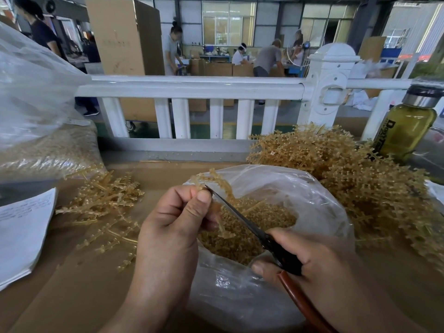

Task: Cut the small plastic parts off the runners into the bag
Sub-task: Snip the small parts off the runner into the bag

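Left hand (173, 227): grip closed, thumb and fingers pinching a tan runner (217, 180) over the open mouth of the clear bag (312, 203). Right hand (312, 258): grip wrapped round the scissors (240, 217) handles. The blades read as one dark line, so I cannot tell whether a part sits between them.

Cut parts (252, 227) heaped inside the bag, on the counter (84, 272). Uncut pile of runners (360, 176) to the right, touching the bag. Looser runners (103, 200) to the left.

Risks, as judged:
- The blade tip lies right against the left thumb. A snip taken there could nick it.
- The runner's upper branches reach toward the bag's far rim, so parts cut from them may spring out onto the counter.
- A cut through the stem rather than the gate would drop runner scrap in among good parts.
- The bag's film is slack, and the mouth could fold shut under the right wrist.
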Tool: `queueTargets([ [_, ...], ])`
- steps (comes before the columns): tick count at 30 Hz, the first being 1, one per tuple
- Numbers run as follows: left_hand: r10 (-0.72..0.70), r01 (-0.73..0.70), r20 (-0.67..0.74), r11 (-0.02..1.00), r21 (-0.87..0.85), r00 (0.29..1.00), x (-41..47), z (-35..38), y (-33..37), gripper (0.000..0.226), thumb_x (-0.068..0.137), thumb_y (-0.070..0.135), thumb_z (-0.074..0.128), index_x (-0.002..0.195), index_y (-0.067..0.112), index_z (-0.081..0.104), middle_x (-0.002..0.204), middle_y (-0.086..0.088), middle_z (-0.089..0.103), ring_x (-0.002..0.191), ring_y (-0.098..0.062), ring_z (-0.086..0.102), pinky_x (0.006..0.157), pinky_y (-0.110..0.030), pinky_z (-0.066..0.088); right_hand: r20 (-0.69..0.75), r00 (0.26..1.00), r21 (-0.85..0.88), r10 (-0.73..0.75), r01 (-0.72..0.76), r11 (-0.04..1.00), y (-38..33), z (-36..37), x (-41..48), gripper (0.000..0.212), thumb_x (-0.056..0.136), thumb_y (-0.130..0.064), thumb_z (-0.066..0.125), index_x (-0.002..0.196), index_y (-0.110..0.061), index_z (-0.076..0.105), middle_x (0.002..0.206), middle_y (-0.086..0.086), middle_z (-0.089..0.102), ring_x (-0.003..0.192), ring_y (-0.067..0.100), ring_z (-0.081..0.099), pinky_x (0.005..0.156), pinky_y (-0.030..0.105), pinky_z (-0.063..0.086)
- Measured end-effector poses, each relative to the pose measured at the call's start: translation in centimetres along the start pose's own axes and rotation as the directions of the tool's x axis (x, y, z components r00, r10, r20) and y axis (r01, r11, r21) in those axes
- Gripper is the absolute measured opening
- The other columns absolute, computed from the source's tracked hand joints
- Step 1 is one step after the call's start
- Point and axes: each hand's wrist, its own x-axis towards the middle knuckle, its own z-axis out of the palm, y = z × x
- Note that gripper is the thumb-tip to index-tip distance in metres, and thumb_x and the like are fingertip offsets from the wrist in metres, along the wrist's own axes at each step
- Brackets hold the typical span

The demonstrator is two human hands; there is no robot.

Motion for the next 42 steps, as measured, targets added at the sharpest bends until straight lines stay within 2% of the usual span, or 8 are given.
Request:
queueTargets([
  [3, -0.010, 0.010, -0.007, 1.000, -0.012, 1.000, 0.11, -0.03, -0.09, 0.013, 0.087, 0.031, 0.066, 0.078, 0.021, 0.067, 0.073, -0.012, 0.064, 0.068, -0.022, 0.058, 0.063, -0.027, 0.051, 0.010, 1.000, 0.005, -0.007, 0.007, 1.000, -0.02, 0.22, 0.01, 0.052, 0.070, -0.078, 0.047, 0.097, -0.035, 0.061, 0.085, -0.021, 0.065, 0.081, -0.007, 0.061, 0.079, 0.017, 0.046],
  [7, 0.008, -0.008, -0.022, 1.000, -0.018, 1.000, 0.20, -0.12, -0.16, 0.004, 0.086, 0.025, 0.066, 0.085, 0.021, 0.065, 0.073, -0.013, 0.064, 0.067, -0.024, 0.061, 0.062, -0.027, 0.054, 0.019, 1.000, -0.001, 0.006, -0.006, 1.000, 0.01, 0.32, 0.06, 0.060, 0.068, -0.082, 0.042, 0.104, -0.037, 0.058, 0.089, -0.020, 0.065, 0.082, -0.005, 0.061, 0.074, 0.020, 0.049],
  [12, 0.032, -0.031, -0.019, 0.999, 0.032, 0.999, 0.05, -0.16, -0.11, 0.016, 0.089, 0.038, 0.066, 0.083, 0.023, 0.066, 0.079, -0.015, 0.070, 0.071, -0.029, 0.064, 0.070, -0.039, 0.052, 0.017, 1.000, -0.023, 0.013, -0.013, 1.000, 0.23, 0.24, 0.03, 0.062, 0.069, -0.082, 0.042, 0.104, -0.034, 0.058, 0.087, -0.014, 0.065, 0.081, -0.001, 0.061, 0.072, 0.023, 0.049],
  [17, 0.004, -0.003, -0.022, 1.000, 0.008, 1.000, 0.13, -0.13, 0.24, 0.025, 0.087, 0.047, 0.065, 0.081, 0.023, 0.067, 0.084, -0.014, 0.069, 0.075, -0.029, 0.065, 0.070, -0.037, 0.054, 0.023, 1.000, -0.047, 0.021, -0.020, 0.999, 0.19, 0.25, 0.05, 0.060, 0.068, -0.082, 0.040, 0.105, -0.036, 0.055, 0.089, -0.016, 0.065, 0.085, -0.003, 0.059, 0.080, 0.020, 0.045],
  [28, 0.056, -0.049, -0.085, 0.996, 0.076, 0.995, 0.07, 0.08, 0.36, 0.020, 0.093, 0.027, 0.055, 0.077, 0.026, 0.067, 0.081, -0.013, 0.073, 0.075, -0.030, 0.070, 0.074, -0.045, 0.056, 0.016, 1.000, -0.073, 0.021, -0.020, 0.997, 0.13, 0.08, -0.01, 0.049, 0.072, -0.076, 0.052, 0.109, -0.044, 0.058, 0.083, -0.020, 0.064, 0.089, -0.007, 0.056, 0.082, 0.007, 0.039],
  [33, 0.019, -0.016, -0.071, 0.999, 0.046, 0.997, 0.14, 0.15, 0.14, 0.019, 0.092, 0.029, 0.057, 0.077, 0.026, 0.068, 0.083, -0.011, 0.073, 0.077, -0.026, 0.069, 0.075, -0.041, 0.053, 0.026, 0.999, -0.065, 0.031, -0.029, 0.997, -0.04, 0.14, 0.00, 0.056, 0.071, -0.079, 0.049, 0.120, -0.052, 0.048, 0.094, -0.024, 0.066, 0.092, -0.009, 0.057, 0.086, 0.004, 0.038],
  [37, -0.032, 0.031, -0.020, 0.999, -0.044, 0.999, 0.09, 0.08, 0.12, 0.018, 0.091, 0.028, 0.059, 0.077, 0.025, 0.068, 0.086, -0.013, 0.071, 0.078, -0.025, 0.065, 0.071, -0.038, 0.054, 0.042, 0.999, -0.039, 0.032, -0.031, 0.999, -0.05, 0.15, -0.03, 0.055, 0.072, -0.078, 0.050, 0.119, -0.050, 0.048, 0.099, -0.022, 0.067, 0.091, -0.008, 0.059, 0.079, 0.016, 0.047],
  [42, -0.052, 0.053, 0.018, 0.997, -0.062, 0.998, -0.10, 0.29, 0.03, 0.015, 0.089, 0.033, 0.063, 0.079, 0.023, 0.070, 0.091, -0.013, 0.071, 0.084, -0.024, 0.064, 0.074, -0.037, 0.053, 0.041, 0.998, -0.036, 0.037, -0.036, 0.999, 0.08, 0.12, -0.04, 0.056, 0.072, -0.080, 0.047, 0.117, -0.048, 0.049, 0.099, -0.021, 0.067, 0.089, -0.008, 0.060, 0.078, 0.018, 0.049],
])
